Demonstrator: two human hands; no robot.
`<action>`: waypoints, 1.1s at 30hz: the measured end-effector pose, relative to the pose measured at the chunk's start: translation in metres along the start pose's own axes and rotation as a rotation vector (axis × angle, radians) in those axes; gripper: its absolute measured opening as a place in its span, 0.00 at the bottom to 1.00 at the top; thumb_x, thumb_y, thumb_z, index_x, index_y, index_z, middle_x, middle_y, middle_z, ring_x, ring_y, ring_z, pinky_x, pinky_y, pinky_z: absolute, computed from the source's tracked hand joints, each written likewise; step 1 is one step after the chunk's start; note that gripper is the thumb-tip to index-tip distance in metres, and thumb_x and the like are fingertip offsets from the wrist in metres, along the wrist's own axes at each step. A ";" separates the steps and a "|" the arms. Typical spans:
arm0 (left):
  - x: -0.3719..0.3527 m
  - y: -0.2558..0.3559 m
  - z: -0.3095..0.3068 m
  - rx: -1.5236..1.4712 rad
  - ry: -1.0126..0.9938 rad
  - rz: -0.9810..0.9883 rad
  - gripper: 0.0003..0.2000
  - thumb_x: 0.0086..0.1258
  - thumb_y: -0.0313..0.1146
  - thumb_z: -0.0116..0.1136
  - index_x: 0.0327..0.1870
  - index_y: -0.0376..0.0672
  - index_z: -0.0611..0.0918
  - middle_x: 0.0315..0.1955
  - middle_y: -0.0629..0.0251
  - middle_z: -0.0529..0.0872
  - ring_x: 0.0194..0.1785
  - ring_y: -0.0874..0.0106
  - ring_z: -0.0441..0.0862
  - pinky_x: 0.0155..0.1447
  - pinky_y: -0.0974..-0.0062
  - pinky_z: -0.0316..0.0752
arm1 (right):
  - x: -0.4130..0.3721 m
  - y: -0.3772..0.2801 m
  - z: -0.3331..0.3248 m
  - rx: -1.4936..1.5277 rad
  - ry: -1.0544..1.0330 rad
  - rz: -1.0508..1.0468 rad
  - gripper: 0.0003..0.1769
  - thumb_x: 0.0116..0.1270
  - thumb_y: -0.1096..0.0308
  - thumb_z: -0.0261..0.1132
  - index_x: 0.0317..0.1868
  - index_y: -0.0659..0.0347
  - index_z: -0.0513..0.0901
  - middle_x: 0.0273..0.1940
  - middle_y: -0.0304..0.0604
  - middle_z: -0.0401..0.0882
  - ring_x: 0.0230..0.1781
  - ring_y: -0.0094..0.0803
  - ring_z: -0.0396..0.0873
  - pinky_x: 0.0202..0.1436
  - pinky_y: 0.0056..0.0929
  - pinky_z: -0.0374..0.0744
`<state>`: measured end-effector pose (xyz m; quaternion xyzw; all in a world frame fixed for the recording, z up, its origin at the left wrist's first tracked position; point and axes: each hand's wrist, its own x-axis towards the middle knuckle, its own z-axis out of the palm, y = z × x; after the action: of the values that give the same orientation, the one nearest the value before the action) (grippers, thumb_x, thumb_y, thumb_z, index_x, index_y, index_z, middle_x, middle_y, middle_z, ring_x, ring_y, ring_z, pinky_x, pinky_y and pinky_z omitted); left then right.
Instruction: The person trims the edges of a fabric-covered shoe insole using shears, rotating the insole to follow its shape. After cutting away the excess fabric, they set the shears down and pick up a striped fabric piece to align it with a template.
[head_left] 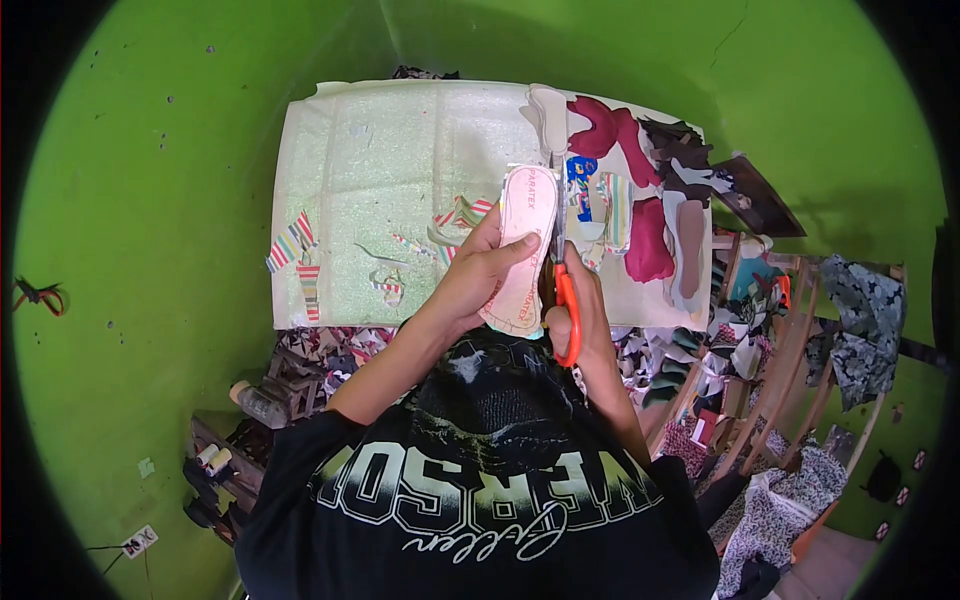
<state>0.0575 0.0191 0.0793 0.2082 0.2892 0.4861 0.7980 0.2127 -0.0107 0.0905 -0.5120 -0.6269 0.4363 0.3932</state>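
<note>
My left hand (482, 272) is closed on a pale shoe insole (523, 222) printed with red PARATEX lettering, its thumb lying on the upper face. A drawn outline runs just inside the insole's edge. Orange-handled scissors (568, 318) are in my right hand (590, 312), blades pointing away from me along the insole's right edge. Whether the blades touch the material is hard to make out. Striped fabric scraps (291, 242) lie on the white-covered table (385, 130), some beside my left hand. A striped sole-shaped piece (617, 212) rests right of the blades.
Maroon pieces (651, 240), a grey-brown sole shape (690, 235) and pale insoles (547, 118) lie along the table's right side. A wooden rack (778, 365) with draped fabric stands at right. Scraps are heaped below the table's near edge. A plastic bottle (262, 403) is at left.
</note>
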 end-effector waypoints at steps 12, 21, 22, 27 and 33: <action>0.002 0.001 -0.006 0.011 -0.013 -0.051 0.25 0.73 0.24 0.56 0.70 0.39 0.67 0.58 0.62 0.80 0.61 0.72 0.78 0.66 0.71 0.72 | -0.003 0.007 -0.015 0.106 -0.174 0.126 0.62 0.44 0.11 0.56 0.49 0.70 0.71 0.20 0.43 0.70 0.20 0.30 0.72 0.25 0.32 0.68; 0.001 -0.002 0.000 0.018 -0.017 -0.085 0.27 0.73 0.23 0.56 0.73 0.40 0.65 0.60 0.63 0.79 0.62 0.72 0.77 0.67 0.71 0.70 | -0.002 0.014 -0.017 0.010 -0.109 0.104 0.61 0.44 0.10 0.53 0.49 0.68 0.71 0.22 0.42 0.70 0.21 0.30 0.72 0.26 0.32 0.69; 0.001 -0.002 -0.001 -0.010 -0.038 -0.075 0.27 0.73 0.23 0.56 0.73 0.40 0.66 0.60 0.63 0.79 0.62 0.72 0.77 0.66 0.72 0.70 | -0.004 0.016 -0.019 0.030 -0.138 0.125 0.60 0.45 0.10 0.54 0.48 0.68 0.72 0.22 0.42 0.70 0.21 0.30 0.72 0.26 0.32 0.68; 0.001 0.001 -0.002 0.019 -0.046 -0.104 0.27 0.73 0.23 0.56 0.73 0.40 0.66 0.60 0.62 0.79 0.61 0.72 0.78 0.67 0.71 0.70 | -0.005 0.009 -0.024 -0.009 -0.174 0.211 0.59 0.44 0.11 0.56 0.46 0.68 0.73 0.21 0.41 0.71 0.22 0.28 0.72 0.26 0.30 0.68; 0.003 -0.001 -0.003 -0.015 -0.025 -0.098 0.25 0.74 0.24 0.55 0.72 0.39 0.66 0.60 0.61 0.79 0.60 0.71 0.79 0.67 0.70 0.72 | -0.008 0.021 -0.012 0.127 -0.134 0.101 0.63 0.43 0.10 0.55 0.52 0.69 0.71 0.22 0.40 0.71 0.22 0.27 0.69 0.26 0.29 0.68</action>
<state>0.0575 0.0220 0.0760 0.1940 0.2852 0.4459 0.8259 0.2316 -0.0150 0.0741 -0.4867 -0.5961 0.5278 0.3594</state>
